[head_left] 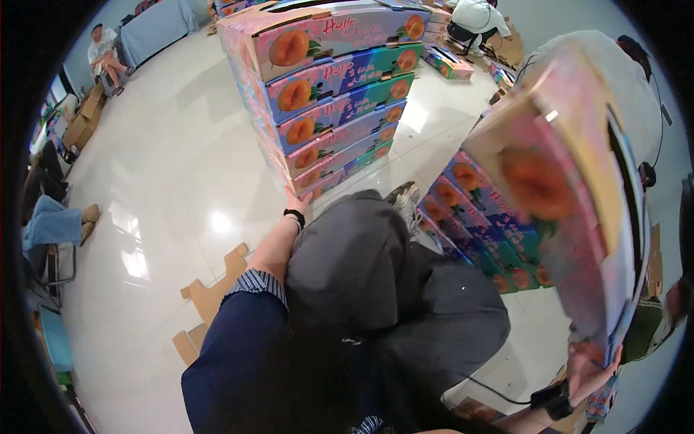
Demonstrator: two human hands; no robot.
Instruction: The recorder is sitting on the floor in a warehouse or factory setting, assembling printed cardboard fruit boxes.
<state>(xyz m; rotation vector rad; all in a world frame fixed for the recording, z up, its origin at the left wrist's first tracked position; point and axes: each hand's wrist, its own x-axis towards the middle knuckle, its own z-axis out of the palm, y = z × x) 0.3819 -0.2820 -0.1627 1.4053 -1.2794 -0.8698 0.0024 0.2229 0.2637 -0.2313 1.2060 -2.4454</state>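
Observation:
A tall stack of printed cardboard boxes (pixel 340 69), pink and blue with orange fruit pictures, rises ahead of me. My left hand (pixel 300 202) is at the near bottom corner of this stack, its fingers and thumb around the corner of the lowest box (pixel 318 181); part of the fingers is hidden. On the right, my right hand (pixel 591 372) grips the lower end of another fruit-printed box (pixel 557 181), which is tilted up and slightly blurred. This box has a long dark slot along one edge. Behind it stands a shorter stack of similar boxes (pixel 484 217).
Flat brown cardboard pieces (pixel 217 289) lie on the glossy tiled floor at left. Beyond the raised box is a person in white (pixel 596 65); another person (pixel 473 22) crouches farther back. Seated people (pixel 54 220) line the left. A black cable (pixel 499 390) runs near my right wrist.

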